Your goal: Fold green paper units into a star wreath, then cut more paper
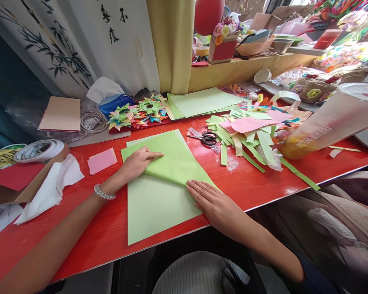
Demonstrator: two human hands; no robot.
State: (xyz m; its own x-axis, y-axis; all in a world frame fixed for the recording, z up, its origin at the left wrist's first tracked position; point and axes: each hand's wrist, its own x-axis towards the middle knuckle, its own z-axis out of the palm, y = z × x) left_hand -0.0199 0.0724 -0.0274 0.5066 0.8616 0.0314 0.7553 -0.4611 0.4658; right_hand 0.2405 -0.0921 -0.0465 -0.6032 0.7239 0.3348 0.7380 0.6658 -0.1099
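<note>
A green sheet of paper (168,153) is folded over diagonally, its crease running from upper left to lower right. Beneath it lies a paler green sheet (159,212) on the red table. My left hand (139,163) rests on the upper left of the folded sheet, index finger stretched out and the other fingers partly curled and hidden. Flat on the lower right end of the crease is my right hand (213,202), fingers straight and side by side. Black-handled scissors (209,139) lie just beyond the sheets, with a pile of paper strips (254,130) to their right.
Pink paper squares (102,161) lie to the left, near a cardboard box (27,185) with tape rolls. Folded paper stars (138,110) and more green sheets (205,102) sit at the back. A large drink cup (331,118) leans at the right, and the table edge (178,232) runs close in front.
</note>
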